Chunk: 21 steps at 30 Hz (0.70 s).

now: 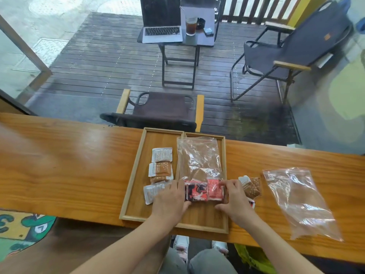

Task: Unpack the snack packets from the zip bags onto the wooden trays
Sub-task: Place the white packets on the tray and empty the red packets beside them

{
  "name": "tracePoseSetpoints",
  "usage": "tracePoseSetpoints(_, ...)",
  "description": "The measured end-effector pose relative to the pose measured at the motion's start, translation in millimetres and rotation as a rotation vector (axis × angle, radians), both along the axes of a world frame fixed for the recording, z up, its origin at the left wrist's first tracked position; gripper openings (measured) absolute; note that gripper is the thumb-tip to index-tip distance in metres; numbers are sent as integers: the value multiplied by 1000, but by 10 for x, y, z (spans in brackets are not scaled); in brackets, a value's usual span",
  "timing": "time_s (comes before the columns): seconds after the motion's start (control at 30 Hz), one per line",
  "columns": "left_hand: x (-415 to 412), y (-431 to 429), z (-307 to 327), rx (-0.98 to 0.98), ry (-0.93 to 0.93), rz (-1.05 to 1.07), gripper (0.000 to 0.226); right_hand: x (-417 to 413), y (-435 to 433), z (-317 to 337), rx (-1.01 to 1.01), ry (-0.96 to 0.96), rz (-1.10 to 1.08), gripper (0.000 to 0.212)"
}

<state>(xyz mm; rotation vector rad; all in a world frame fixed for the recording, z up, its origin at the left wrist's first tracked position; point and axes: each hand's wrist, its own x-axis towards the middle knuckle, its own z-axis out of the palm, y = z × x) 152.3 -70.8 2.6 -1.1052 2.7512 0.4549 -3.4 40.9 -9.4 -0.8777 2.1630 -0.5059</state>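
Two wooden trays sit side by side on the counter: a left tray (138, 169) and a right tray (224, 218). A clear zip bag (199, 157) lies on the right tray with red snack packets (204, 189) at its near end. My left hand (169, 200) and my right hand (234, 198) press on either side of those red packets. Several white and brown packets (161, 167) lie in a column on the left tray. A brown packet (251, 186) rests on the counter beside my right hand. A second zip bag (298, 202) lies empty to the right.
The wooden counter (59, 165) runs left to right, with a window behind it. Beyond the glass stand a folding chair (158, 111), a small table with a laptop (162, 26) and a drink, and another chair (292, 48). My knees show below the counter's edge.
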Motion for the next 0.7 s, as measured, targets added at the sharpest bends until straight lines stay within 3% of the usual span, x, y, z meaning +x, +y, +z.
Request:
tracePoseSetpoints(0.23,49,-13,-90,-24,145,-87,25,79,33,-35,-115,116,-50,7)
tracePoseSetpoints(0.33,58,-24,-52,58,210,-38,9,73,80,7,-163,93,-60,9)
tracePoseSetpoints(0.53,74,-110,205,243,355,19,9,-53,155,330,-257,-194,-181,14)
tracePoseSetpoints(0.7,125,-206,552,310,456,36,6,-72,136,695,-380,-278,-189,11)
